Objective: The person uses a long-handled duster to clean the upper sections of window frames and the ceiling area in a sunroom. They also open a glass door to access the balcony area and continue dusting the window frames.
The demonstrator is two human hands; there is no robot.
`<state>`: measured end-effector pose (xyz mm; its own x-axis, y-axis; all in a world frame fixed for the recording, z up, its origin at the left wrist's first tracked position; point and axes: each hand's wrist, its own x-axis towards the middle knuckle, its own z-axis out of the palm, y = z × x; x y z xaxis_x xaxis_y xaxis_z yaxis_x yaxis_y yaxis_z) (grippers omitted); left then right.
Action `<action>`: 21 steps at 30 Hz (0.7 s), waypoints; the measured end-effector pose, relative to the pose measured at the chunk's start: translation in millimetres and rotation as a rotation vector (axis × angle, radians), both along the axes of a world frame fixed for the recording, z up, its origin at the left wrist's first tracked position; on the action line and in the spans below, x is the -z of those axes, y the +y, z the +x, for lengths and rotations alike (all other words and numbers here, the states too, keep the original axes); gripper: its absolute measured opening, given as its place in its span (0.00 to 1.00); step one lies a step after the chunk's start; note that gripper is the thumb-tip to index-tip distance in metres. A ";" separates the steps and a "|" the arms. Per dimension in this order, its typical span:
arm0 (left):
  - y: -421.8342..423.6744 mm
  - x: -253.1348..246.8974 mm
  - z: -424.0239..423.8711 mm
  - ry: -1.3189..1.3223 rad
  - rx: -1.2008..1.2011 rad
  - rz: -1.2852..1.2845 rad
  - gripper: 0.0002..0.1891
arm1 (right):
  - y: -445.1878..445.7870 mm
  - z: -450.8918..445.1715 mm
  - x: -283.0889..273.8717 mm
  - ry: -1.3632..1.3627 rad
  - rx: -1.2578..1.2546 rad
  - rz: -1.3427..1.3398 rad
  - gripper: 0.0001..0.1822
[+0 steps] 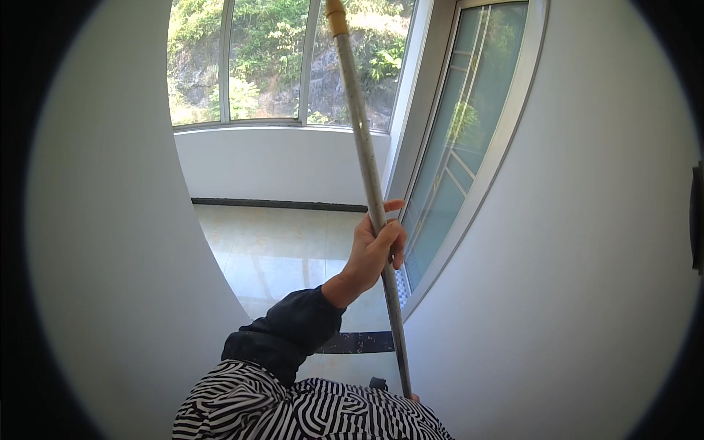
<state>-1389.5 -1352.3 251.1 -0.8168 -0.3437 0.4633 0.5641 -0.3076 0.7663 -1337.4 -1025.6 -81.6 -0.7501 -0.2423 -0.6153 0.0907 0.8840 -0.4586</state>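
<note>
A long, worn metal pole [360, 118] with a yellow plastic end fitting [337, 19] slants up through the middle of the view. My left hand [377, 245] is wrapped around the pole at mid-length, its index finger sticking out to the right. A dark sleeve [291, 324] covers that forearm. At the pole's lower visible end, a sliver of my right hand [416, 397] shows beside it. The rest of that hand is hidden behind my black-and-white patterned clothing [330, 410]. Both ends of the pole lie out of sight.
White walls [121, 220] stand close on the left and right [550, 220]. On the right is a framed frosted-glass door [467, 137]. Ahead, windows [267, 66] look onto a planted rocky slope. A dark strip [363, 342] crosses the glossy tiled floor [275, 236].
</note>
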 end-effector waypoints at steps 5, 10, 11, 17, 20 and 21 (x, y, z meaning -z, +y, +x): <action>-5.1 52.3 2.3 -0.202 -0.033 0.091 0.18 | 58.4 -7.5 30.5 0.070 0.202 0.126 0.41; -30.6 94.8 -13.8 -0.260 -0.168 0.193 0.16 | 64.9 -37.9 53.2 0.214 0.009 -0.072 0.37; -35.2 102.6 -19.9 -0.273 -0.195 0.213 0.16 | 63.1 -51.2 64.4 0.182 -0.026 -0.075 0.37; -53.8 134.1 -51.7 -0.303 -0.348 0.278 0.14 | 28.0 -145.2 101.9 -0.040 -0.308 -0.037 0.32; -57.8 139.1 -66.4 -0.271 -0.391 0.280 0.12 | 7.8 -176.2 115.9 -0.102 -0.390 -0.052 0.30; -58.0 139.9 -69.3 -0.258 -0.394 0.267 0.12 | 0.0 -184.6 117.1 -0.063 -0.403 -0.074 0.29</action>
